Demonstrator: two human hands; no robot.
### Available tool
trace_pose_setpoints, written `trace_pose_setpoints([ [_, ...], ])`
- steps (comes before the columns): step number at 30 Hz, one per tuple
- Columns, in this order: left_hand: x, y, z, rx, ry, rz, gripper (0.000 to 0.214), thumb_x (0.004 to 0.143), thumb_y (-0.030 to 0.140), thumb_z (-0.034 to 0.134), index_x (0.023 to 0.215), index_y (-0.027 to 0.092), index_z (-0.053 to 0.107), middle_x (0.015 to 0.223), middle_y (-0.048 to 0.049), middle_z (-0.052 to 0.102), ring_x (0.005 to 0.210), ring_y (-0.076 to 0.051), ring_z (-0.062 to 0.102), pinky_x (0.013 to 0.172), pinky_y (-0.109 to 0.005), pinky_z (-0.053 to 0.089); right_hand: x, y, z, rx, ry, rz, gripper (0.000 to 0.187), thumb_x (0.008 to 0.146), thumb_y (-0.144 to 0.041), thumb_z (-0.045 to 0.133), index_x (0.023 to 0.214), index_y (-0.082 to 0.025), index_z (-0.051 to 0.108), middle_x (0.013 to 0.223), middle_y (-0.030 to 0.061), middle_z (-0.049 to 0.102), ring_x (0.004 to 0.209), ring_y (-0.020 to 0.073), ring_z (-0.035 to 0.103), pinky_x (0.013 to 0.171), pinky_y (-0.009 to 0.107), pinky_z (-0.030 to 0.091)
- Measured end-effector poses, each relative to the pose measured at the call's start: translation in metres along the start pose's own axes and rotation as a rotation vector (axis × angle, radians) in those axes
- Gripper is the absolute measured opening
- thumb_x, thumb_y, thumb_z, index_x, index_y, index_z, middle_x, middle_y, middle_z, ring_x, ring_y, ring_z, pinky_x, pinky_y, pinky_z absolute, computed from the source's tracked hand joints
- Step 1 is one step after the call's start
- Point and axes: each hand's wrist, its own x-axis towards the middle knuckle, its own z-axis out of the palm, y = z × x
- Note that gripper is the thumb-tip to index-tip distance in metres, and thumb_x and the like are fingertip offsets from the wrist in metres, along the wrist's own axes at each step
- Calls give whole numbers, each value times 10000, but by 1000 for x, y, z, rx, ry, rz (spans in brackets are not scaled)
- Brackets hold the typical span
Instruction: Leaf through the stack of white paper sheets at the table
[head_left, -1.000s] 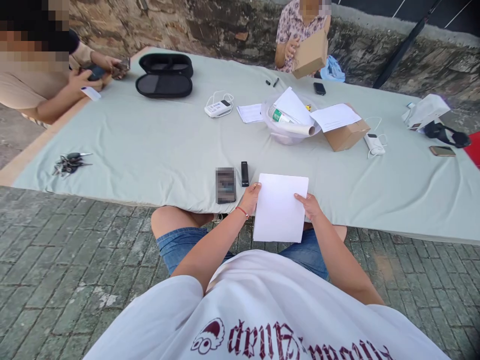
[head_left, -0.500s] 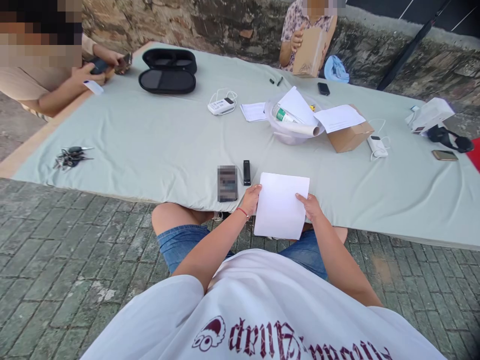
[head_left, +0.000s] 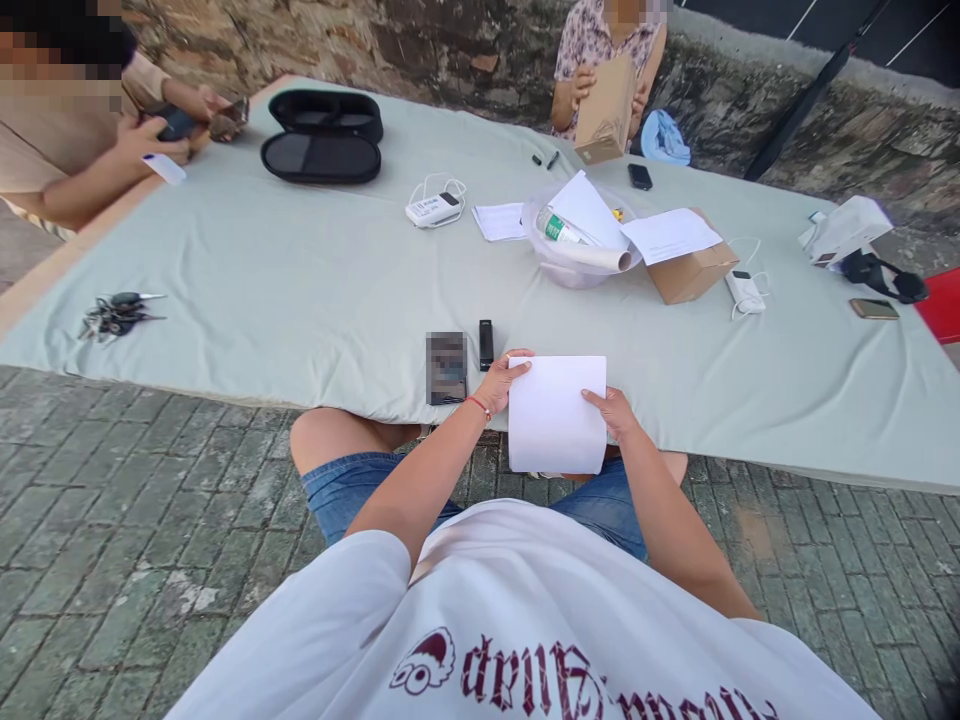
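Note:
Blank white paper [head_left: 556,420] is held between my hands at the table's near edge, partly over my lap. My left hand [head_left: 504,380] grips its upper left corner, thumb on top and fingers behind. Along the right edge, my right hand [head_left: 611,408] pinches it with the thumb on top; the other fingers are mostly underneath. A small black stapler-like object [head_left: 486,345] lies just beyond my left hand. Beside that is a dark flat rectangular item [head_left: 446,368], its face blurred out.
A plastic bowl [head_left: 577,272] with papers and a roll stands mid-table, touching a cardboard box [head_left: 694,275]. White power banks [head_left: 435,209], an open black case [head_left: 322,155] and keys [head_left: 120,315] lie around. One person holds a carton [head_left: 604,108]; another sits at left with a phone [head_left: 176,122].
My left hand has shifted to the paper's top left corner, its fingers now reaching behind the top edge. The paper has straightened and sits slightly lower. The whole view has shifted a little.

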Motion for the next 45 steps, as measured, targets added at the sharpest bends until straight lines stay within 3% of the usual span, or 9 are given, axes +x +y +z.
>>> trace_pose_setpoints([
  [7,-1,0,-6,26,-73,-28,595,556,354,900,1043,224,582,822,20,631,695,-157,623,663,-298,497,2,-1,-1,-22,-8,40,430,665,-448,853,973,-176,725,1018,104,764,856,256,736,730,359,608],
  [13,-2,1,-5,-19,-63,-88,614,596,387,883,1113,177,625,931,-60,691,790,-194,656,733,-346,520,5,2,-3,-36,-9,36,416,683,-457,837,980,-187,729,1015,96,765,873,260,735,732,361,606],
  [22,-3,-5,-10,-101,-53,-55,537,585,324,891,1039,165,651,876,-37,695,752,-170,654,698,-303,512,6,5,-2,-48,8,26,438,679,-477,832,986,-183,726,1017,104,764,861,265,736,724,371,604],
  [27,-1,-9,-9,-84,-28,-17,466,682,413,828,1033,154,662,862,-38,689,728,-151,640,674,-282,513,7,6,-2,-26,23,29,414,672,-465,839,953,-182,730,984,101,767,828,258,733,708,369,604],
  [32,-1,-12,-7,-79,3,-43,634,750,421,785,1302,203,562,1028,-76,721,900,-207,684,862,-387,544,5,5,-1,28,20,13,438,660,-464,848,968,-178,726,964,91,768,818,250,729,725,374,605],
  [38,-5,-16,-6,19,-83,-184,527,720,383,821,1128,93,657,1015,-177,739,992,-304,698,945,-486,526,-3,0,-1,94,-2,-26,463,681,-495,831,1006,-185,715,1031,94,757,882,250,724,812,393,598],
  [42,-3,-20,-6,49,-26,-186,508,716,416,816,1087,103,666,999,-176,745,986,-312,707,931,-493,541,-1,2,1,132,81,-134,486,753,-614,720,1043,-226,677,1063,70,742,969,245,705,872,408,582],
  [45,-3,-21,-7,34,-8,-179,504,716,407,816,1091,110,658,1030,-173,742,982,-305,708,928,-490,547,4,6,3,116,160,-205,471,752,-655,681,960,-234,661,1032,56,738,985,234,689,877,392,572],
])
